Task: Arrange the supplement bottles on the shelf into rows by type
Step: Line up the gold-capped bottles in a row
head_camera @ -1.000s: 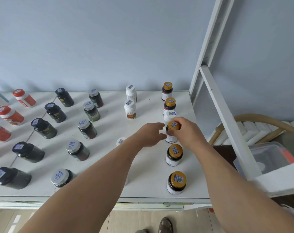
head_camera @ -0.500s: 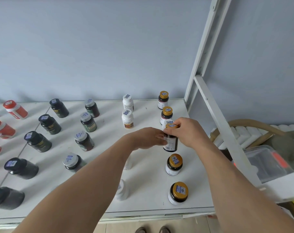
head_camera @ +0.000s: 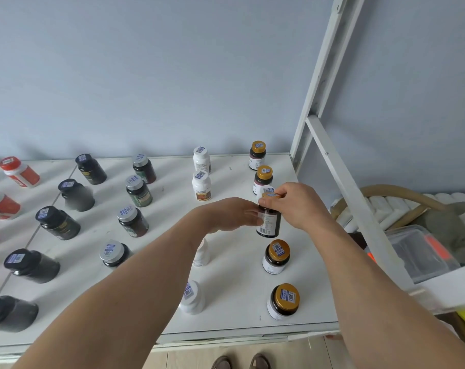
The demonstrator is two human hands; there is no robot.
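Little has shifted in the last half second: both hands hold as before over the right column of the shelf (head_camera: 226, 302). The right hand (head_camera: 297, 206) pinches the gold cap of a dark bottle (head_camera: 268, 222), lifted between the gold-capped bottles behind and in front. The left hand (head_camera: 231, 213) closes its grip against the bottle's labelled side. A white bottle (head_camera: 266, 191) stands just behind.
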